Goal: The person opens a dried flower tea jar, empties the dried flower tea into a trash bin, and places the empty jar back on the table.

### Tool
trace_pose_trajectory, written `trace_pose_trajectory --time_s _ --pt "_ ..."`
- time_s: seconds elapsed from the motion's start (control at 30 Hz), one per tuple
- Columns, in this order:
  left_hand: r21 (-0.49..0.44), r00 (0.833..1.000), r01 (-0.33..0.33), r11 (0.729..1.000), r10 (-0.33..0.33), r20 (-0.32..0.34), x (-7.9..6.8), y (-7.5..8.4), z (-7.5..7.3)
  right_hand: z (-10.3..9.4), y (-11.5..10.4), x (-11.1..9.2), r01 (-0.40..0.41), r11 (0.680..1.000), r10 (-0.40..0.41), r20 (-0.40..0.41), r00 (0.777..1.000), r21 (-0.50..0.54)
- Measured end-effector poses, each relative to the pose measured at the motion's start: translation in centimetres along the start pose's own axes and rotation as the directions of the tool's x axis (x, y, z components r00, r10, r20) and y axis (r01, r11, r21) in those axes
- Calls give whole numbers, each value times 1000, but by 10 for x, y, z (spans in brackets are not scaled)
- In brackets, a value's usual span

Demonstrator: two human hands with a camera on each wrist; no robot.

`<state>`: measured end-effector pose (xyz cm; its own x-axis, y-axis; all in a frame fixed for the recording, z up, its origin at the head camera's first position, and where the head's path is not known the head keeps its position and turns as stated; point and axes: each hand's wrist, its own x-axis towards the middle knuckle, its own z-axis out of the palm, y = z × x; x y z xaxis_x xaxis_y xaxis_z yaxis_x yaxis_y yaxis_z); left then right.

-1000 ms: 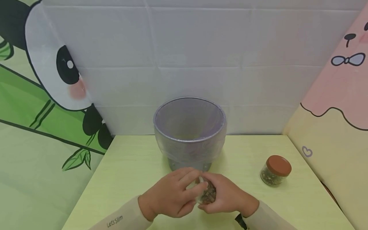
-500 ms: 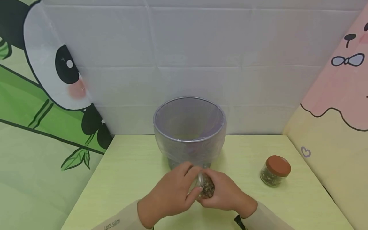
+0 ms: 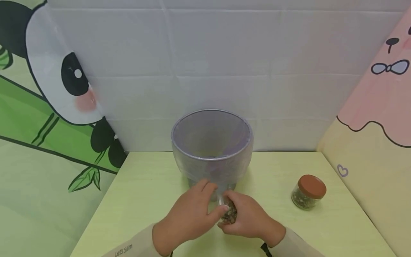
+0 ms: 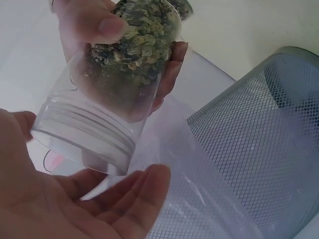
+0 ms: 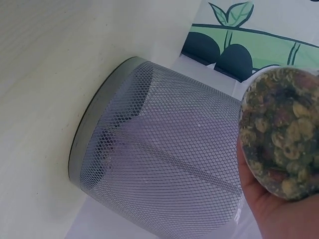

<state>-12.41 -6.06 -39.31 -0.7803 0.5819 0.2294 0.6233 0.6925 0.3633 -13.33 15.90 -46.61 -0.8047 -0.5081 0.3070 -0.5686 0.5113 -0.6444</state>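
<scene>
My right hand grips a clear jar of dried flowers around its body, in front of the bin. The jar tilts with its threaded mouth toward my left hand, and the flowers sit at its base end. In the left wrist view no coloured lid shows on it. My left thumb and loosely bent fingers lie about the mouth; how firmly they touch is unclear. In the right wrist view the jar's packed base faces the camera. Behind the hands stands a mesh bin with a translucent liner.
A second jar with a reddish-brown lid stands on the right of the pale yellow table. Cartoon-printed sheets hang at both sides, and a white sheet hangs behind the bin.
My left fingers have spread and shifted slightly left along the jar's mouth. The right hand has moved slightly left with the jar in its grip. The bin and second jar stay put.
</scene>
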Motion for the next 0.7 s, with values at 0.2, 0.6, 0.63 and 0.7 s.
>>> trace_pose_trajectory --time_s 0.2,0.6,0.63,0.7 --pt "94 967 -229 969 237 -89 -2 -4 1 -2 4 -3 -3 996 0 29 1000 90" --pt "269 685 -654 707 704 -187 1 -20 11 -8 7 4 238 905 -289 96 953 353" --pt "261 670 -669 696 716 -193 1 -21 10 -8 6 5 260 903 -307 92 947 341" --pt "232 656 -692 684 730 -192 0 -24 10 -10 5 5 265 906 -312 96 945 330"
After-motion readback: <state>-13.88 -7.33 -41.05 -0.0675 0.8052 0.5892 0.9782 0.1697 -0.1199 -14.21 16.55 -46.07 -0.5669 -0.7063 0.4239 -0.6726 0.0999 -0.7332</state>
